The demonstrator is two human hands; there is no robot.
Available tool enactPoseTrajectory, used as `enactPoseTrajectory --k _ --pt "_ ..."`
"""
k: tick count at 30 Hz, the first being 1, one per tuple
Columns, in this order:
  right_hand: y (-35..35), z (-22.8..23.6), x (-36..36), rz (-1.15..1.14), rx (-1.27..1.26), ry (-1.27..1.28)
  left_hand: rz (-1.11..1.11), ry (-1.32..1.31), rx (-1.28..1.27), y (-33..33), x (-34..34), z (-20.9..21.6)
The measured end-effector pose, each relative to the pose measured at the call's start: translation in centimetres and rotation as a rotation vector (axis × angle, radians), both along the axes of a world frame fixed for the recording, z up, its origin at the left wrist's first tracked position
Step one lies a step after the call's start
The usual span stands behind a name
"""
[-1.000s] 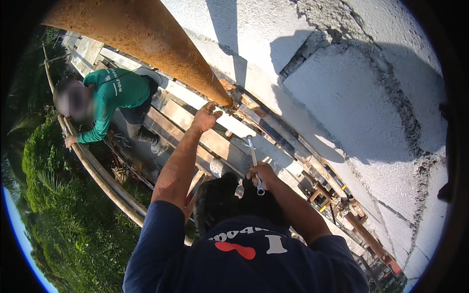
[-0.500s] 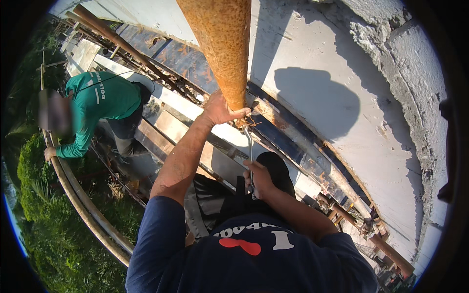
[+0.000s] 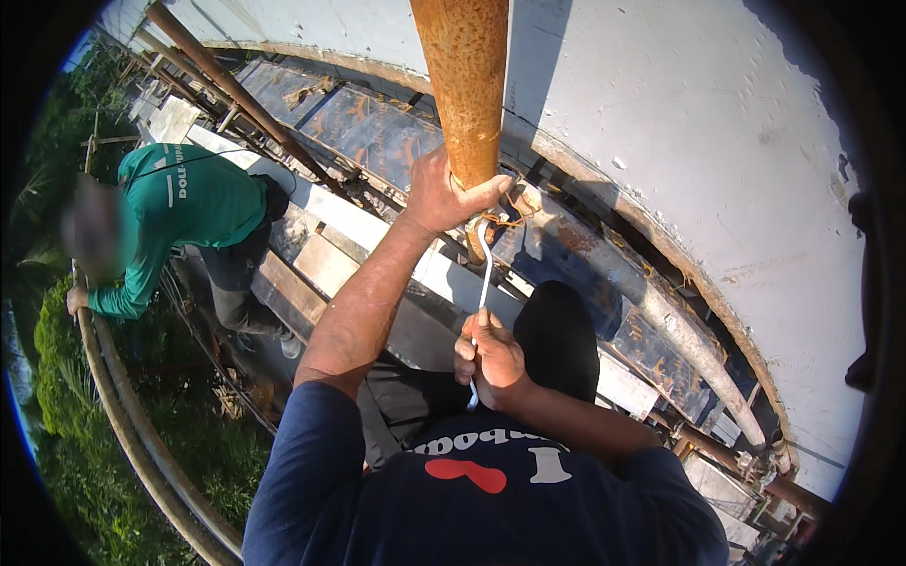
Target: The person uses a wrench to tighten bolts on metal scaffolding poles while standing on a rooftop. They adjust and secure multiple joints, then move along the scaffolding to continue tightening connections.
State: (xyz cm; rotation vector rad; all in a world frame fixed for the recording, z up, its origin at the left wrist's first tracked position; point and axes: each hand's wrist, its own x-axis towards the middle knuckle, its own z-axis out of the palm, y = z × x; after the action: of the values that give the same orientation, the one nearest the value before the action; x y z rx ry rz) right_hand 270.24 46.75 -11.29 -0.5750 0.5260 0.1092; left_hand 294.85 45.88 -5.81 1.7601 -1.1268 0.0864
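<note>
A rusty upright pipe (image 3: 469, 85) stands in front of me. My left hand (image 3: 442, 195) is closed round its lower part, the thumb lying across the front. Just below that hand, orange wire or fibre strands (image 3: 512, 211) surround a joint where a whitish slanting pipe (image 3: 651, 307) runs off to the right. A slim metal wrench (image 3: 486, 269) reaches up to this joint, its upper end against it. Lower down, my right hand (image 3: 493, 363) grips the wrench shaft near its bottom end. How the wrench head seats on the joint is too small to make out.
To the left, a person in a green shirt (image 3: 203, 193) leans over, one hand on a curved pale rail (image 3: 118, 391). Beyond the rail are green trees (image 3: 66, 340). Planks (image 3: 326, 266) and dark printed panels (image 3: 363, 123) lie below. A grey wall (image 3: 679, 123) curves along the right.
The wrench's lower end and my right hand have swung slightly nearer to me. The view has shifted, with less of the rough wall edge showing. My left hand stays on the upright pipe.
</note>
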Motion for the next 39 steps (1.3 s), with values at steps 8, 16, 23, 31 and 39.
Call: enactPoseTrajectory --k 8,16,23,31,39 --pt "3.6 -3.6 3.1 -0.137 -1.236 -0.036 0.044 -0.052 -0.023 -0.1 -0.3 -0.2" --pt "2.9 -6.8 3.6 -0.204 -1.251 -0.046 0.037 -0.007 -0.003 -0.1 -0.2 -0.4" --pt "2.1 -8.5 4.0 -0.230 -1.230 -0.046 0.054 -0.006 -0.027 -0.2 -0.3 -0.5" --pt "2.7 -11.7 4.1 -0.013 -1.339 0.174 0.069 0.018 -0.038 -0.4 -0.3 -1.0" --pt "-1.6 -16.0 5.5 -0.093 -1.459 0.211 0.059 0.005 -0.076 -0.6 -0.4 -1.1"
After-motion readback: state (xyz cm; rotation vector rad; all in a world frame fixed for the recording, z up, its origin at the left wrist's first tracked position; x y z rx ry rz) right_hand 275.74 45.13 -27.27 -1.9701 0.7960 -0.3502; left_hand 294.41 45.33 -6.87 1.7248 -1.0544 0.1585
